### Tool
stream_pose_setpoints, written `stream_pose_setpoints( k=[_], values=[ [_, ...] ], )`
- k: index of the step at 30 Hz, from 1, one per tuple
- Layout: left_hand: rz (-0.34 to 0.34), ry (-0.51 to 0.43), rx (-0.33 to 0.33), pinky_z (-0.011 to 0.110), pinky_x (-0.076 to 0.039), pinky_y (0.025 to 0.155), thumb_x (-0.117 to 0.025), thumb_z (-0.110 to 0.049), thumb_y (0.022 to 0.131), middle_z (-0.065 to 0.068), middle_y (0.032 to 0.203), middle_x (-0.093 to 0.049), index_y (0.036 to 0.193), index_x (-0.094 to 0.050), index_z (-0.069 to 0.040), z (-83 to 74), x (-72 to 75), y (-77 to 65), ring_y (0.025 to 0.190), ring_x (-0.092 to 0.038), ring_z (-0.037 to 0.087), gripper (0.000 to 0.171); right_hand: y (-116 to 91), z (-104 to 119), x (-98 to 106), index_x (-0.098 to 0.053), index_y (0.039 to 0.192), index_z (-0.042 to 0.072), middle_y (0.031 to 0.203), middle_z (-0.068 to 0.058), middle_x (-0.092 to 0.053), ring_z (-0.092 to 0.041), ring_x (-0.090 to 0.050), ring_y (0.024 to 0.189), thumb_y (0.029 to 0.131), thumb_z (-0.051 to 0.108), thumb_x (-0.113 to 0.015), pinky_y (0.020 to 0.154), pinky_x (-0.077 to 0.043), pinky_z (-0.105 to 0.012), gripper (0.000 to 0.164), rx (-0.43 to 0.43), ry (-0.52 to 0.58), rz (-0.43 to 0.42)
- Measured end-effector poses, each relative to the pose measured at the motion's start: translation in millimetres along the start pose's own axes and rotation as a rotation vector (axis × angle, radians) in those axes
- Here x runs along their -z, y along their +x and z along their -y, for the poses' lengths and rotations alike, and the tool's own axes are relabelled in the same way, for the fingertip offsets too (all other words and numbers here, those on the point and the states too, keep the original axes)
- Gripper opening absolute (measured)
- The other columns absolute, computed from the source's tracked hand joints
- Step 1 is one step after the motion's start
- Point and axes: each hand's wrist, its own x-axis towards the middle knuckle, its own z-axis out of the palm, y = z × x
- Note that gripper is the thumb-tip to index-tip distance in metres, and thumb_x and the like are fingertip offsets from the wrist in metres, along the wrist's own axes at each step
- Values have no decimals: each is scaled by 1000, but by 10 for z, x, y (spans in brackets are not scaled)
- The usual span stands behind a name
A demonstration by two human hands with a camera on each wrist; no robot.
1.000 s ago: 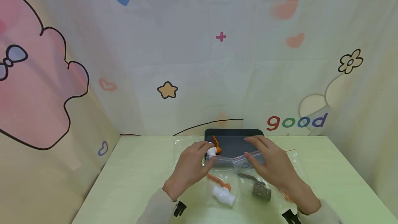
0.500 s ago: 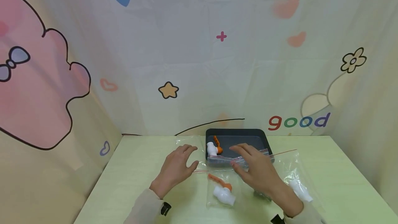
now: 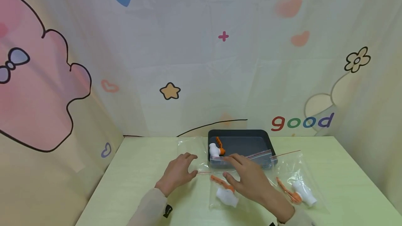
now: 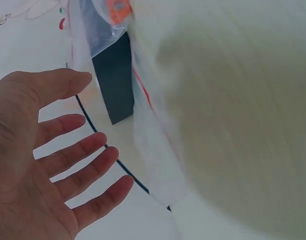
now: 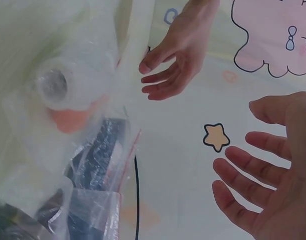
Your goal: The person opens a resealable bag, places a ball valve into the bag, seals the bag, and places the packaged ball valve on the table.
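My left hand (image 3: pixel 177 172) hovers, fingers relaxed and apart, beside an empty-looking clear zip bag (image 3: pixel 191 149). My right hand (image 3: pixel 249 179) is held loosely over the bags in the middle, holding nothing. Just left of it, a white ball valve (image 3: pixel 226 198) with an orange lever lies in a clear zip bag. Another white valve (image 3: pixel 304 193) with an orange lever lies in a bag (image 3: pixel 290 163) to the right. My right arm hides a dark grey fitting (image 5: pixel 18 225) in the head view; it shows in the right wrist view.
A dark tray (image 3: pixel 270 142) stands at the back of the table (image 3: pixel 141 170), with one white valve (image 3: pixel 215 150) with an orange lever at its left. The bags' top edges overlap the tray's front. A printed curtain (image 3: pixel 201 62) hangs behind the table.
Both hands have moved left and lower from over the tray. The right-hand bag's valve has come into sight, while the grey fitting has become covered by my right arm.
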Motion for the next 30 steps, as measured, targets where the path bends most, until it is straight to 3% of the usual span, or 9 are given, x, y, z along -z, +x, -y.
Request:
stream_pose_setpoints(
  k=[8, 16, 23, 30],
  values=[
    [70, 4, -1, 42, -55, 77, -74, -22, 82, 4, 117, -66, 123, -64, -15, 37, -163, 48, 102, -63, 23, 42, -55, 10, -109, -64, 122, 17, 116, 4, -66, -17, -66, 106, 87, 32, -73, 85, -56, -38, 39, 11, -16, 53],
    [90, 27, -14, 39, -55, 75, -72, -8, 83, 2, 101, -70, 111, -70, -15, 57, -249, 76, 94, -67, 22, 29, -42, 53, -151, -64, 120, 18, 116, 3, -66, -17, -66, 106, 86, 30, -74, 85, -56, -39, 38, -7, -3, 87],
    [54, 55, -67, 34, -55, 69, -69, 0, 82, 0, 93, -72, 98, -74, -15, 88, -318, 80, 86, -68, 18, 23, -32, 76, -221, -65, 119, 19, 114, 4, -65, -15, -65, 102, 85, 31, -75, 82, -57, -37, 38, -22, 4, 108],
    [-6, 54, -36, 30, -50, 61, -65, 2, 81, -3, 80, -68, 89, -73, -14, 67, -297, 65, 71, -62, 14, 20, -15, 81, -290, -65, 117, 21, 112, 4, -66, -14, -66, 100, 87, 30, -74, 80, -57, -37, 33, -45, 53, 73]
  ],
)
